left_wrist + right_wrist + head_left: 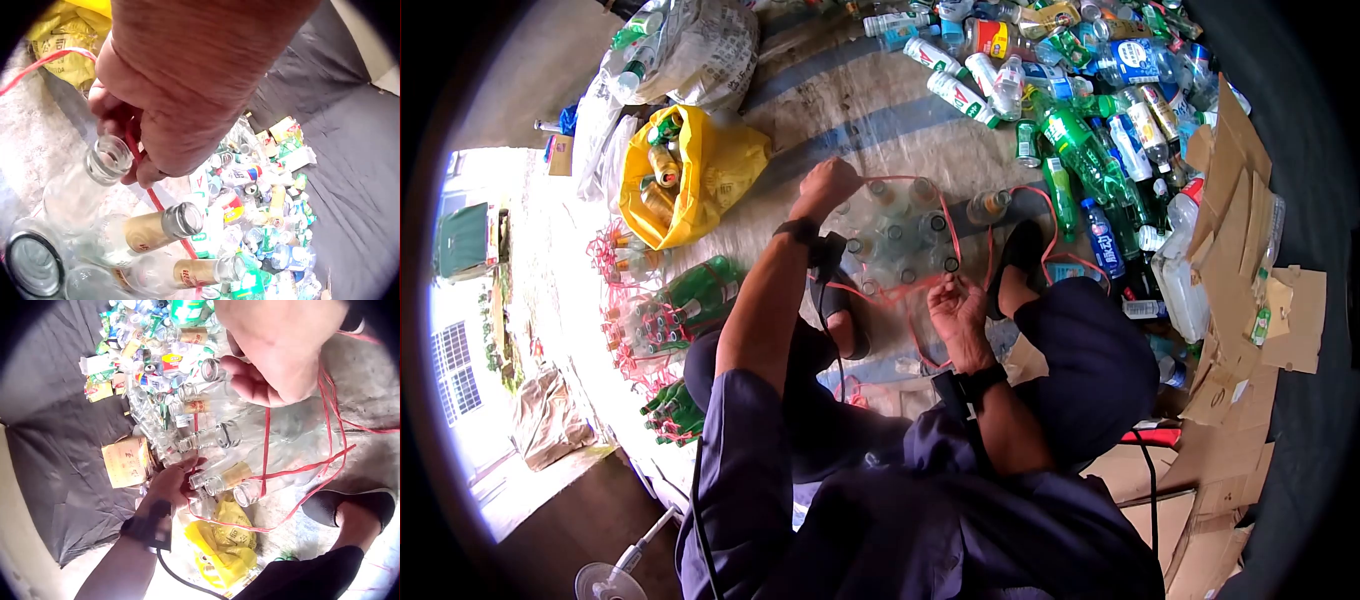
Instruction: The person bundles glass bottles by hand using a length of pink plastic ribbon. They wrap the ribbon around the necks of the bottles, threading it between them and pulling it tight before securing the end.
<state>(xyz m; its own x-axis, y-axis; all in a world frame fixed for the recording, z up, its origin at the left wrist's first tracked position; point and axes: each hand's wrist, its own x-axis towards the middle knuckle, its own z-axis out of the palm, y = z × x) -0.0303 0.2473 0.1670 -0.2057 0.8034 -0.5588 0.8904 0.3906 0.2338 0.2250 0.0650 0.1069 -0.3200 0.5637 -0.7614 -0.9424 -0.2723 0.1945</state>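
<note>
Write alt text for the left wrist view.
A person's left grip holds a red strap beside uncapped clear glass bottles. Beyond lie a heap of mixed containers, a yellow bag and a dark sheet.

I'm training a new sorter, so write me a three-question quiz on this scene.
1. True or false: the yellow bag has cans in it.
2. What does the left hand hold: (a) cardboard, (b) red string or (c) a can?
3. In the head view, on which side of the glass bottles by the right hand is the yellow bag?

Key: 1. True. 2. (b). 3. Left.
</note>
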